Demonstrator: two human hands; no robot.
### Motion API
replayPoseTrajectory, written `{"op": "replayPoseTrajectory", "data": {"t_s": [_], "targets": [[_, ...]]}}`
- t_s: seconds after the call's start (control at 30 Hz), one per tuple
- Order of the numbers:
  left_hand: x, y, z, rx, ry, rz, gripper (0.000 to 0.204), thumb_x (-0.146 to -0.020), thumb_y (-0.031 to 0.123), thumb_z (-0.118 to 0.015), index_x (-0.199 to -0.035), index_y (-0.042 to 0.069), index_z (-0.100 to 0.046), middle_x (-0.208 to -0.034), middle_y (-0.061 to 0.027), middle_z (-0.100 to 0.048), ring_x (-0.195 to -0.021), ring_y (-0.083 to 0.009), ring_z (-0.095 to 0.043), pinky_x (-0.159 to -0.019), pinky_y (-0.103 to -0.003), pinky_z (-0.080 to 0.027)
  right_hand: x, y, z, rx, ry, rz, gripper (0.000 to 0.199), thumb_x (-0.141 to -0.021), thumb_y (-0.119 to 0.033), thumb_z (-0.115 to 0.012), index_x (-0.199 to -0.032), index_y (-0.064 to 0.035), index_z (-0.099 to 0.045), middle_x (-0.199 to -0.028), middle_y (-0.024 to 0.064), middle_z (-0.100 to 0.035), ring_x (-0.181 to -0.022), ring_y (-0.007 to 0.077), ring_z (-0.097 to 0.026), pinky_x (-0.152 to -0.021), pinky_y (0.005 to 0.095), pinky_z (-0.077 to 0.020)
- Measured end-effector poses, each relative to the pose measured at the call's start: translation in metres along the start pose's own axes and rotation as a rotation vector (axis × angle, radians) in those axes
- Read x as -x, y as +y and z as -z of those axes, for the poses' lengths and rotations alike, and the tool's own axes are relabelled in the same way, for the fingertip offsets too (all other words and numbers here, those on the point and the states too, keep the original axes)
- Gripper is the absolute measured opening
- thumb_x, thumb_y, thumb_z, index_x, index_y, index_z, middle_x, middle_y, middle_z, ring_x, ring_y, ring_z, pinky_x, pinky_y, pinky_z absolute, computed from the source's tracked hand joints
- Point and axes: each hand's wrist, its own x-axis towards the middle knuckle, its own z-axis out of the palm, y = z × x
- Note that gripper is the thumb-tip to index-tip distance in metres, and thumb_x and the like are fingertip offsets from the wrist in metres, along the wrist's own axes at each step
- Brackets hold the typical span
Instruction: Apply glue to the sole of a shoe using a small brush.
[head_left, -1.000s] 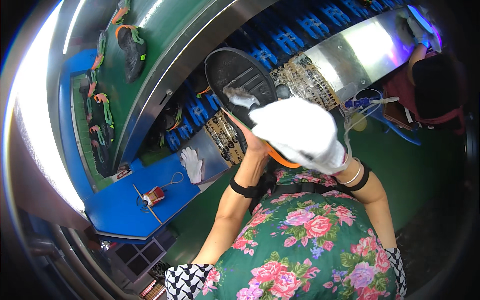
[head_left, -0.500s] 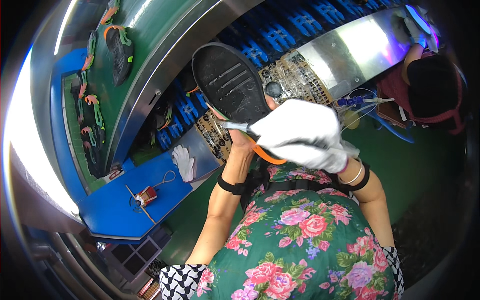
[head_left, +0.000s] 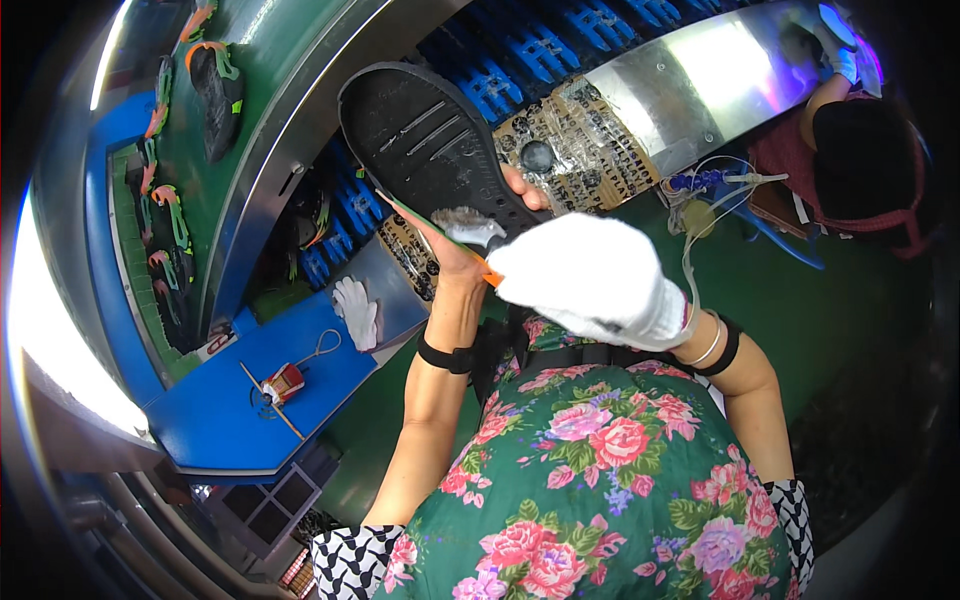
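Observation:
A black shoe sole (head_left: 415, 150) with a raised rim, long grooves and small holes is held up in front of me. My bare left hand (head_left: 447, 248) is closed around its near end; fingers show at its right edge, and green and orange parts at its lower left edge. My right hand (head_left: 585, 280), in a white glove, is closed on a brush (head_left: 468, 225). The brush's pale bristles lie on the near part of the sole. Its handle is hidden by the glove.
A white glove (head_left: 356, 312) and a small red-and-white object (head_left: 283, 383) with a wire loop lie on the blue table (head_left: 220, 420). Black shoes (head_left: 215, 100) with orange and green straps stand at left. Cardboard (head_left: 600, 150) bears a dark round cap. Another person (head_left: 850, 170) works at far right.
The sole and my left hand have shifted left and slightly up. The brush's bristles now spread flat on the sole, and my gloved hand has turned, showing its back.

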Motion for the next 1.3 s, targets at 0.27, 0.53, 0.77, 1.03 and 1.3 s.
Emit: {"op": "replayPoseTrajectory", "data": {"t_s": [0.27, 0.53, 0.77, 1.03, 1.3], "targets": [[0.003, 0.008, 0.011, 0.061, -0.068, -0.109, 0.117, -0.064, 0.103, -0.034, -0.108, -0.003, -0.059, -0.096, -0.0159, -0.063, -0.093, -0.0295, -0.061, -0.086, -0.044, -0.049, 0.001, 0.001, 0.002, -0.087, 0.08, -0.04, 0.029, -0.075, -0.001, -0.081, -0.103, -0.0086, -0.079, -0.102, 0.0085, -0.077, -0.091, 0.026, -0.073, -0.076, 0.0347, -0.058], [0.004, 0.022, 0.019, -0.164, -0.072, -0.156, 0.106, -0.072, 0.096, -0.049, -0.11, -0.003, -0.057, -0.1, -0.0125, -0.061, -0.094, -0.0263, -0.061, -0.09, -0.045, -0.048, 0.0, 0.004, -0.002, -0.156, 0.086, -0.135, 0.022, -0.075, -0.004, -0.082, -0.096, -0.0076, -0.079, -0.1, 0.0108, -0.077, -0.087, 0.0253, -0.074, -0.074, 0.0336, -0.0578], [0.0, 0.031, 0.029, -0.113, -0.094, -0.203, 0.109, -0.069, 0.096, -0.053, -0.113, -0.004, -0.057, -0.101, -0.0117, -0.061, -0.096, -0.0259, -0.061, -0.092, -0.043, -0.049, 0.0, 0.001, -0.006, -0.275, 0.081, -0.188, 0.023, -0.075, -0.002, -0.081, -0.098, -0.0086, -0.079, -0.1, 0.0106, -0.077, -0.088, 0.0264, -0.074, -0.075, 0.0342, -0.0578], [-0.005, 0.037, 0.024, -0.098, -0.164, -0.222, 0.103, -0.071, 0.091, -0.058, -0.112, -0.004, -0.058, -0.103, -0.0113, -0.062, -0.099, -0.0261, -0.063, -0.096, -0.044, -0.048, 0.004, -0.003, -0.011, -0.099, 0.054, -0.073, 0.029, -0.077, -0.005, -0.081, -0.106, -0.0119, -0.079, -0.102, 0.0063, -0.077, -0.087, 0.0252, -0.072, -0.077, 0.0348, -0.0582], [-0.011, 0.04, 0.021, -0.144, -0.205, -0.252, 0.098, -0.076, 0.087, -0.059, -0.11, -0.005, -0.059, -0.1, -0.012, -0.062, -0.099, -0.0266, -0.063, -0.097, -0.045, -0.048, 0.008, -0.005, -0.008, -0.07, 0.056, -0.066, 0.024, -0.077, -0.002, -0.079, -0.1, -0.0074, -0.079, -0.101, 0.0102, -0.077, -0.088, 0.0269, -0.073, -0.076, 0.0359, -0.058]]}}
